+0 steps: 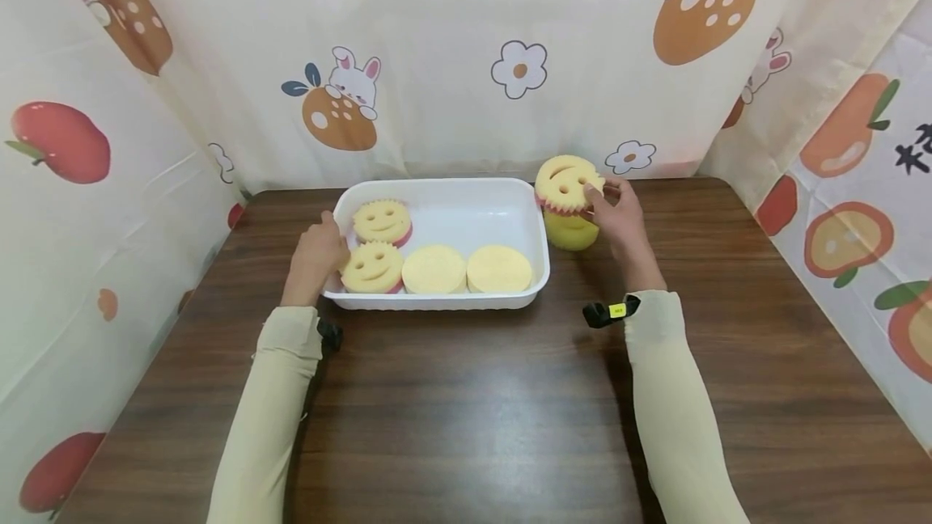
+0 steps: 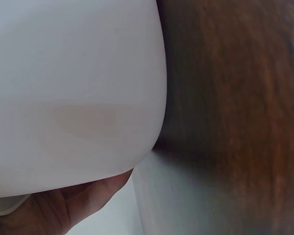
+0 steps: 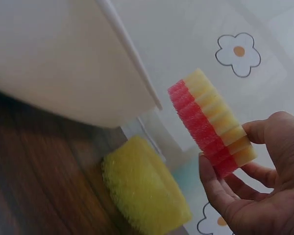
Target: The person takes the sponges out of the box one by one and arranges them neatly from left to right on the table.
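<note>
My right hand [image 1: 617,213] pinches a smiley-face sponge [image 1: 566,183], yellow on top and pink beneath, raised beside the tray's back right corner. In the right wrist view, thumb and fingers grip the sponge's [image 3: 210,122] edge, and its two layers show side-on. Below it, a plain yellow sponge [image 1: 571,233] rests on the table against the tray's right side. My left hand [image 1: 318,253] holds the left rim of the white tray [image 1: 466,192]. Two smiley-face sponges [image 1: 382,222] lie along the tray's left end. Two pale yellow round sponges [image 1: 498,268] lie along its front side.
The brown wooden table [image 1: 466,411] extends in front of the tray and to both sides. A patterned curtain [image 1: 444,47] hangs right behind the tray, with more printed cloth [image 1: 859,184] at the sides.
</note>
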Tool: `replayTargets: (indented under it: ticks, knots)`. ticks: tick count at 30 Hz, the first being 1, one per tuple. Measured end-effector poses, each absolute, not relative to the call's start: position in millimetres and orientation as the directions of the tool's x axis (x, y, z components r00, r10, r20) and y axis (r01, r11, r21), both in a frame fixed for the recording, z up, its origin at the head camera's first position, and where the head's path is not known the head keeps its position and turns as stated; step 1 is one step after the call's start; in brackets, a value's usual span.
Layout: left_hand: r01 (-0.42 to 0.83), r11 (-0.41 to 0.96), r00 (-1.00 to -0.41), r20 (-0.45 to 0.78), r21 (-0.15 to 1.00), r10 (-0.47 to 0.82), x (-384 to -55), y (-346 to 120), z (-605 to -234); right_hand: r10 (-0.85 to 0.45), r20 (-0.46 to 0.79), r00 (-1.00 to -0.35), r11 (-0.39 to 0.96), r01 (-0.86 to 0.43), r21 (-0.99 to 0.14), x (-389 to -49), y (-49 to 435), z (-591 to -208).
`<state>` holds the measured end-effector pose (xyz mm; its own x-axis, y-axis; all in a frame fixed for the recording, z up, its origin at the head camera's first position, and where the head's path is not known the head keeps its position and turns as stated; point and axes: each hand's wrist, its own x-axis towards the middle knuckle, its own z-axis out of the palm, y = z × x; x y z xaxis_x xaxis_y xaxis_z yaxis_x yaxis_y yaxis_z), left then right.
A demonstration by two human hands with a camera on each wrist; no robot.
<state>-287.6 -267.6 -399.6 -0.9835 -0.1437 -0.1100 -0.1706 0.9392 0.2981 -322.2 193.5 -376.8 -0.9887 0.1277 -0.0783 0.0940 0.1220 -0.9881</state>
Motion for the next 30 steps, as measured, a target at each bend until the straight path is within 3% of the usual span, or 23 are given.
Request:
replayTargets:
  ticks: [22, 30]
  knots:
    - [-0.193, 0.933, -0.975, -0.163, 0.305, -0.149, -289, -269, -398, 0.228, -0.041, -0.973, 0.128, 0.072, -0.989, -311, 231, -381]
    - [-0.208, 0.929, -0.97, -0.189, 0.305, -0.155, -291, -268, -398, 0.32, -0.049, -0.946, 0.117, 0.091, -0.989, -309, 247, -382]
